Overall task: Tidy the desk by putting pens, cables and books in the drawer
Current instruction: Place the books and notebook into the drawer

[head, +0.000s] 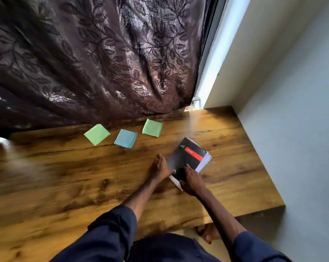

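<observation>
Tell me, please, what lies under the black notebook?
Beneath the cover of the black notebook, pale page edges show, and the wooden desk carries it. The right hand covers its near corner, and anything flat under it is hidden.
</observation>
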